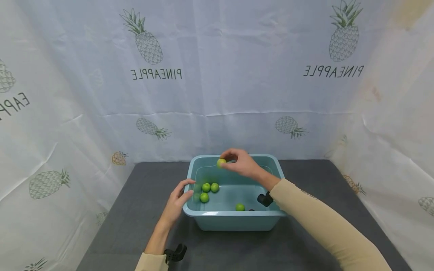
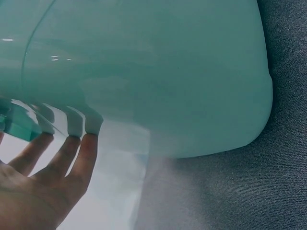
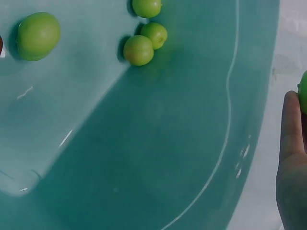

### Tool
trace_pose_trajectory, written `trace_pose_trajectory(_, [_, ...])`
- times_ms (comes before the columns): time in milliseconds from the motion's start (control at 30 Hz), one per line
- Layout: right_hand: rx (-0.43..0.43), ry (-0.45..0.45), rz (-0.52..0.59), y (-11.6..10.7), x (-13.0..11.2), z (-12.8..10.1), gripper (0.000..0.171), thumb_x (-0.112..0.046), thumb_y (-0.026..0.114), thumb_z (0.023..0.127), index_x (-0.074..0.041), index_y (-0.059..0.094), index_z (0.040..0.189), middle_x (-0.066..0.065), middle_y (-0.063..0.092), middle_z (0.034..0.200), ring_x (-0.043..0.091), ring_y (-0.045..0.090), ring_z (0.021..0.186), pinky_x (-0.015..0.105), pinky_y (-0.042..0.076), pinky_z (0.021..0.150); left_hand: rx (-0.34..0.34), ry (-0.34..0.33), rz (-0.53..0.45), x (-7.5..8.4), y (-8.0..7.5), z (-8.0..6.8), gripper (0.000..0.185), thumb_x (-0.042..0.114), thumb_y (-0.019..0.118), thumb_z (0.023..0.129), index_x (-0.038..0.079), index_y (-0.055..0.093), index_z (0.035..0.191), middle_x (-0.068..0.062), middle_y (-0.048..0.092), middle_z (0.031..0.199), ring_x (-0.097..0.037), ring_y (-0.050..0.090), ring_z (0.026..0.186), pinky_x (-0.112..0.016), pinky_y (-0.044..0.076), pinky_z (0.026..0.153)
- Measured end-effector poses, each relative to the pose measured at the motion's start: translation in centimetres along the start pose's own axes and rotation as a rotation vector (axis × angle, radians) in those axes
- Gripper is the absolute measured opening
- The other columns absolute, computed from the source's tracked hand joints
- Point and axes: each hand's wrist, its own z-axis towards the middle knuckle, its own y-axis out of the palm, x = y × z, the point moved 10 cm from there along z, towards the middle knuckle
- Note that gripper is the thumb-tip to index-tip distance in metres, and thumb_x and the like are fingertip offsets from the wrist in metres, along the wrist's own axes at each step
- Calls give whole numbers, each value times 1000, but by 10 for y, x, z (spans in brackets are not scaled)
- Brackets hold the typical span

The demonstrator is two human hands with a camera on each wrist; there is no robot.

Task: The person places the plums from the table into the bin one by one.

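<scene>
My right hand [image 1: 239,162] pinches a small round green fruit [image 1: 221,162] between thumb and fingertips, above the far part of a light blue plastic tub [image 1: 237,223]. In the right wrist view, only part of the held fruit [image 3: 303,93] shows at the right edge. Inside the tub, three similar green fruits [image 1: 204,197] lie together near the left wall. Another green fruit [image 1: 240,207] lies apart, by the front wall. My left hand [image 1: 176,199] is at the tub's left rim; in the left wrist view its straight fingers [image 2: 86,160] touch the tub's side.
A dark grey cloth-covered table [image 1: 118,222] carries the tub. White curtains with pineapple prints [image 1: 237,94] stand behind and at both sides. A small dark thing [image 1: 251,210] shows just above the tub's front rim, mostly hidden. Each wrist wears a black device [image 1: 175,253].
</scene>
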Motion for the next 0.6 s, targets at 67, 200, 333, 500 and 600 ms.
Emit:
trace_pose_trajectory(67, [-8,-1,-7,3,2,1,29,-16,71,96,-3,66,122,12,65,119,28,62,112,43,51,90,1,2,-4,0,-1,0,36,20,55,104,5,55,137,-16,44,153,-36,40,142,-62,34,107])
trace_pose_trajectory(200, [-33,-12,-55,11,7,1,29,-18,71,97,-4,67,123,11,66,118,27,62,111,43,50,91,-1,2,-11,0,-1,0,36,19,55,104,4,55,137,-16,44,153,-36,40,142,-61,34,108])
trace_pose_trajectory(333, [-50,-18,-109,18,13,2,29,-19,73,96,-6,68,121,8,66,116,25,63,108,42,50,91,-1,7,-16,0,0,1,35,19,55,104,4,55,137,-16,45,153,-35,41,141,-61,33,108])
trace_pose_trajectory(500, [-85,-3,-160,27,21,5,27,-20,73,95,-6,69,118,6,67,113,22,64,106,39,50,92,-2,6,-19,-1,1,1,35,19,55,104,4,55,137,-17,45,153,-36,42,140,-61,33,108])
trace_pose_trajectory(600, [-111,17,-185,33,24,5,27,-21,73,96,-7,68,118,5,68,114,22,64,107,37,50,93,-2,9,-19,0,1,0,35,19,55,104,5,56,136,-17,45,152,-35,43,139,-60,34,108])
